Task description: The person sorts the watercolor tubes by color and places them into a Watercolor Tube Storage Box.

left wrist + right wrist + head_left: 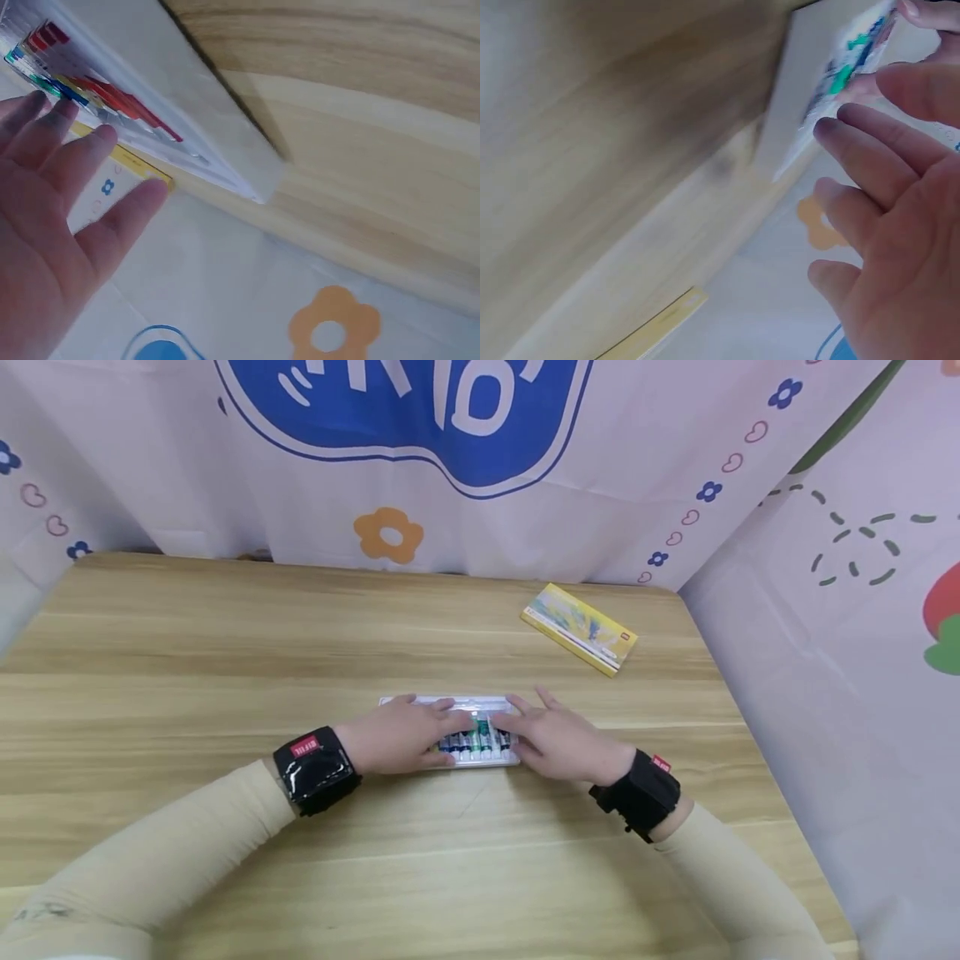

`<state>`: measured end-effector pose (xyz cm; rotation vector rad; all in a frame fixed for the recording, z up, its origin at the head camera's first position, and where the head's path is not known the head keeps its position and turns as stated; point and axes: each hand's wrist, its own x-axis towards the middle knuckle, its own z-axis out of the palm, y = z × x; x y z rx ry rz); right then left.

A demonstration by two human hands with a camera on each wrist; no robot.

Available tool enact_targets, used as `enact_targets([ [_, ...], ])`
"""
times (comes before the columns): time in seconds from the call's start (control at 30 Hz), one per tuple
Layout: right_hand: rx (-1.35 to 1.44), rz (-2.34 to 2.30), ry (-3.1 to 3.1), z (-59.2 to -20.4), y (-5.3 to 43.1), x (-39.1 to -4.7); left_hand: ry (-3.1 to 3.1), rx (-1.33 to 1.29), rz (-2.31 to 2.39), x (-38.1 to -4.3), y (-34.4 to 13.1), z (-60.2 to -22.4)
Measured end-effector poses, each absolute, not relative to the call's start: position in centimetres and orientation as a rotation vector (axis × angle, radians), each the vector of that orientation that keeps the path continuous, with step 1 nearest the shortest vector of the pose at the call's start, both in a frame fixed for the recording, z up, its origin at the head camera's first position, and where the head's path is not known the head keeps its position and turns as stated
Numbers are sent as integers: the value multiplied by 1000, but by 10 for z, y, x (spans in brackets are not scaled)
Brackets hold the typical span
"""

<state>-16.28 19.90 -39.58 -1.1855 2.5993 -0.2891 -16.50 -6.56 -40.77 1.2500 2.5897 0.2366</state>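
A shallow white plastic tray (487, 765) of small paint tubes (483, 742) lies on the table, partly covered by both hands. My left hand (401, 737) rests over its left part, with the fingers spread and gently bent. From the other side my right hand (561, 742) reaches over the right end, its fingertips on the tubes. In the left wrist view, red, yellow and blue tubes (127, 101) show beyond the left fingertips. The right wrist view shows relaxed right fingers (866, 161) beside the tray wall (791, 101), with green tube labels inside.
A flat yellow box (581, 628) with a painted picture lies at the back right of the wooden table (225, 635). Behind the table's far edge hangs a white printed cloth (300, 510), and another stands along the right side.
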Motion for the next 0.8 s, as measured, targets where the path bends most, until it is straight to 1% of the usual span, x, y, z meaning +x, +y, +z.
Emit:
enact_targets([
  [0.2, -1179, -265, 2644, -403, 210, -164, 2633, 1276, 109, -163, -53, -399],
  [0.37, -1181, -276, 2660, -404, 211, -164, 2636, 1245, 7, -163, -46, -396],
  [0.6, -1179, -301, 2698, -399, 211, -165, 2596, 1250, 80, -167, -54, -396],
  [0.8, -1222, -270, 2661, -403, 211, -162, 2576, 1260, 116, -168, -58, -397],
])
